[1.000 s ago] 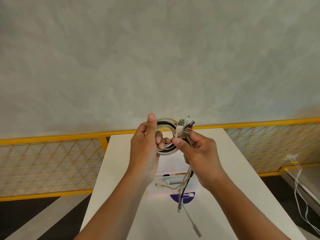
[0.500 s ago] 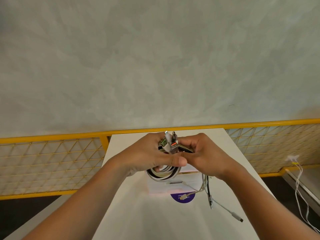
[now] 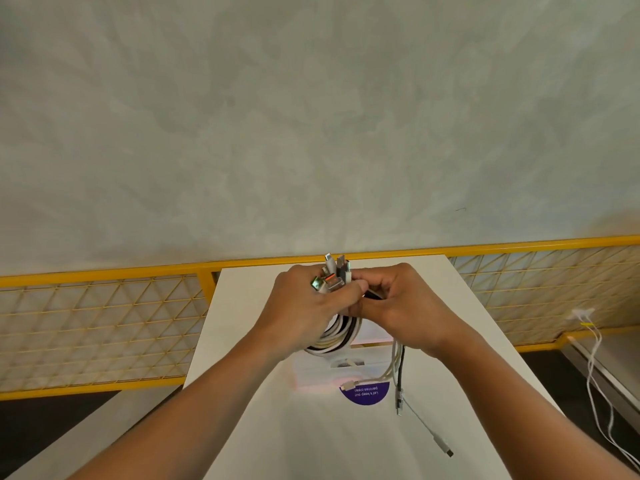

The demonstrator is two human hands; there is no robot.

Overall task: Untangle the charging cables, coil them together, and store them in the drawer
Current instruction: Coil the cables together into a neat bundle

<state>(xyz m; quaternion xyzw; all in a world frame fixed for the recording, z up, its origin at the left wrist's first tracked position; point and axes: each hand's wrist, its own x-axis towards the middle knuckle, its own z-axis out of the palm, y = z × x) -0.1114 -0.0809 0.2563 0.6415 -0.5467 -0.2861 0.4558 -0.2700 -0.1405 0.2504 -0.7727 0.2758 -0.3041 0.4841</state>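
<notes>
Moved: since one second ago the left hand (image 3: 304, 306) turns palm down, and the coil (image 3: 337, 336) hangs under it.
Cables: one white and black coil, in the air over the white table (image 3: 485, 341); at least four plugs (image 3: 334, 275) stand up; three loose ends (image 3: 398, 368) hang down.
Left hand: fingers wrapped round the coil top.
Right hand (image 3: 405, 306): palm down, pinches the cables beside the left thumb.

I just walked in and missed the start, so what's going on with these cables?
A person holds charging cables above a white table. The left hand grips the coil, plugs sticking up past its fingers. The right hand pinches the cables beside it. Loose ends hang below, so coiling looks unfinished and nothing is stored.
</notes>
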